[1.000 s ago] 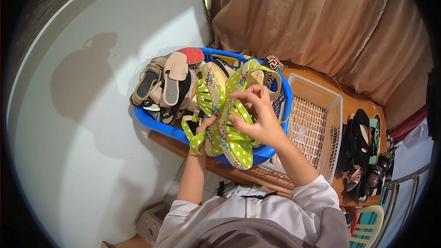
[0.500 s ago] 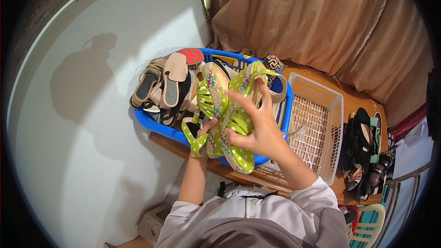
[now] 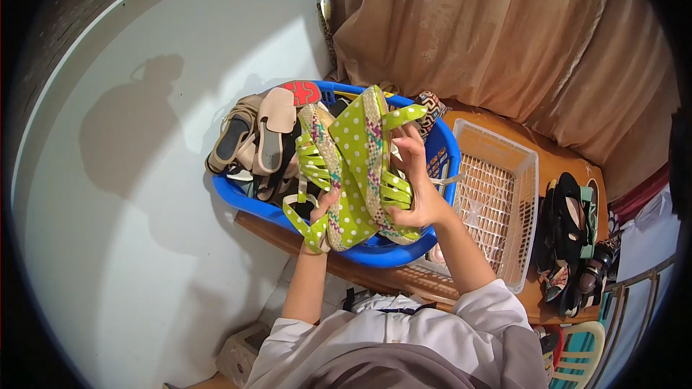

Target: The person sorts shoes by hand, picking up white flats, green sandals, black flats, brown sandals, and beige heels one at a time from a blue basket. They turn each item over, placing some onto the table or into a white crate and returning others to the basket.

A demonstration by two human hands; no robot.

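Note:
Two lime-green wedge sandals with white polka dots and braided edges are held side by side over a blue basket (image 3: 252, 204). My left hand (image 3: 322, 212) grips the left sandal (image 3: 321, 166) near its heel strap, with most of the fingers hidden behind it. Around the right sandal (image 3: 353, 126) my right hand (image 3: 418, 180) is closed, thumb at the green straps and fingers along the far side. The right sandal is tilted so that its dotted underside shows. Beneath both, the basket holds several shoes, among them a beige slide (image 3: 277, 112) and a red-soled shoe (image 3: 301, 92).
Right of the basket, a clear plastic crate (image 3: 530, 209) stands on the wooden table (image 3: 569, 155). Beyond it lie several black shoes (image 3: 569, 227). A white wall (image 3: 158, 194) is at the left, a brown curtain (image 3: 468, 29) behind, and a plastic chair (image 3: 595, 342) at the lower right.
My right hand has turned the right sandal, bringing its underside into view, and its fingers have closed round it. The left sandal has shifted slightly left in my left hand.

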